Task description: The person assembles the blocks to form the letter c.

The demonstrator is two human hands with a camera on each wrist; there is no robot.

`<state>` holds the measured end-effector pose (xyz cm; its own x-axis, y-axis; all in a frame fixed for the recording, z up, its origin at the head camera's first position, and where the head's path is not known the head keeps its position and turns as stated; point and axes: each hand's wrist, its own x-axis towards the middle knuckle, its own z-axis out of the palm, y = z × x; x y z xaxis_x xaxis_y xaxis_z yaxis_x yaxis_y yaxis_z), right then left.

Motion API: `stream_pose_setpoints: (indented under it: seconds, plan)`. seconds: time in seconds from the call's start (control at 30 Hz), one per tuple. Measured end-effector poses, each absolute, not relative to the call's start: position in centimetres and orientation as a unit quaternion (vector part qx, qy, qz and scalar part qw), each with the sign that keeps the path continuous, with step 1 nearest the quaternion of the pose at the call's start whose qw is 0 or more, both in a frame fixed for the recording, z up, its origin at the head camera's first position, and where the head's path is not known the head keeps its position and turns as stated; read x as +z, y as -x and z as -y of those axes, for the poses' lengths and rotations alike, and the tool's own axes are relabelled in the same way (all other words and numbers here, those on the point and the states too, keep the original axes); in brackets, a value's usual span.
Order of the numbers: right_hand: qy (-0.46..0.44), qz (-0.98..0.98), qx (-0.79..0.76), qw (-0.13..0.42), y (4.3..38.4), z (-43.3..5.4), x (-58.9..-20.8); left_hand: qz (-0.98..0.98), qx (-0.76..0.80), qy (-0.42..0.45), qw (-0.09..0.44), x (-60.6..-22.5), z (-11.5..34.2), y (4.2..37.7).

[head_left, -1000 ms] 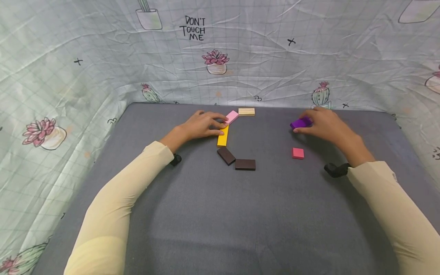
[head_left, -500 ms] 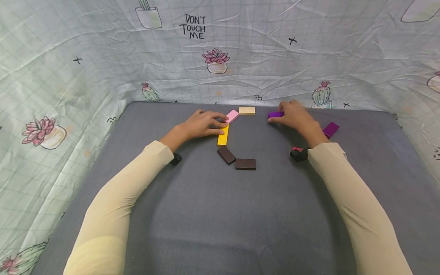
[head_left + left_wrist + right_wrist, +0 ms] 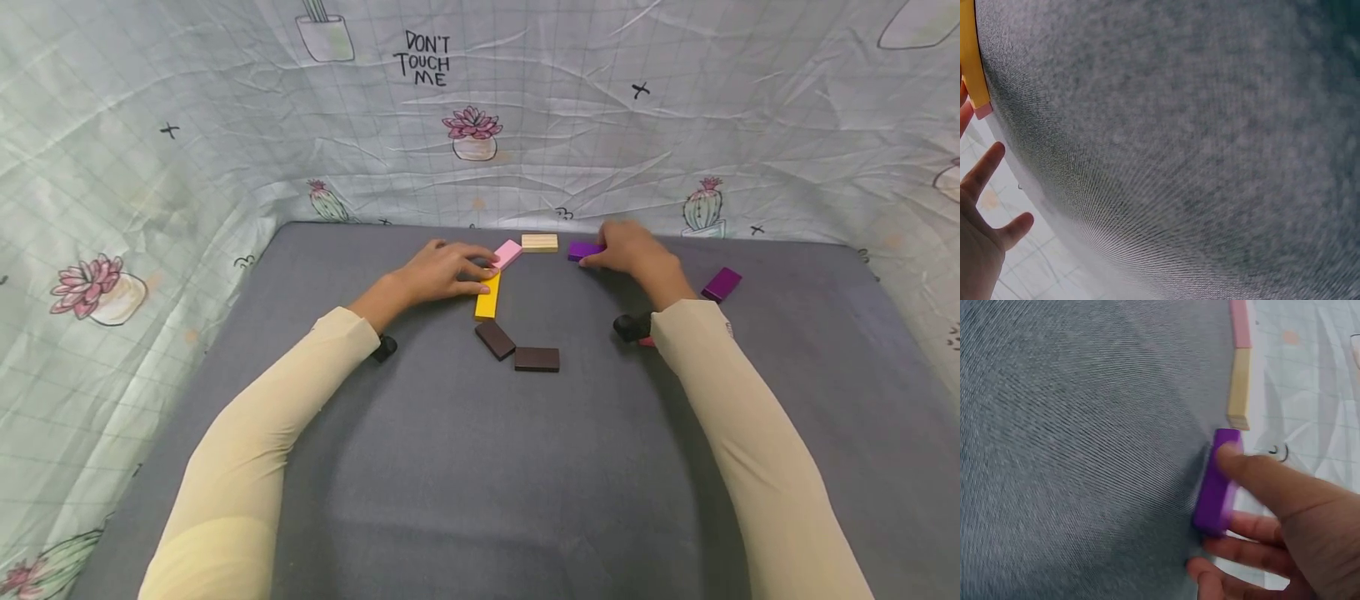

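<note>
My right hand (image 3: 637,254) pinches a purple block (image 3: 583,251) between thumb and fingers near the table's back edge. In the right wrist view the block's far end comes close to a pale wood-coloured block (image 3: 1240,387). My left hand (image 3: 442,273) stays at the yellow block (image 3: 487,298), thumb and index fingertips resting on its far part. Its other fingers (image 3: 985,169) are spread in the left wrist view. A pink block (image 3: 508,253) runs from the yellow block's far end toward the pale one.
Two dark brown blocks (image 3: 537,359) lie end to end below the yellow one. A darker purple block (image 3: 722,284) lies right of the right forearm. The right wrist strap (image 3: 632,327) mostly hides a red block (image 3: 647,342). Patterned cloth rises behind the table.
My right hand has carried the purple block left toward the pale block, moving more slowly lately. This uncovers the darker purple block on the right. The left hand has held its place.
</note>
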<state>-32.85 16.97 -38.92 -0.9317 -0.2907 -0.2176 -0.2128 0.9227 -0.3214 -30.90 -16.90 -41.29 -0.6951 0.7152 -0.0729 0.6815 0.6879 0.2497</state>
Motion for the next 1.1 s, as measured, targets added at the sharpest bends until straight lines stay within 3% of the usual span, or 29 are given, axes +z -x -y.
stream_pose_setpoints:
  seconds: [0.8,1.1]
  plan:
    - [0.232,-0.962,-0.144,0.026,33.7,-17.2,-40.1,-0.915,0.102,-0.381,0.084,-41.2,16.9,30.8]
    - [0.228,-0.961,-0.153,0.018,33.7,-16.9,-40.2,-0.915,0.105,-0.38,0.087,-41.0,16.9,30.8]
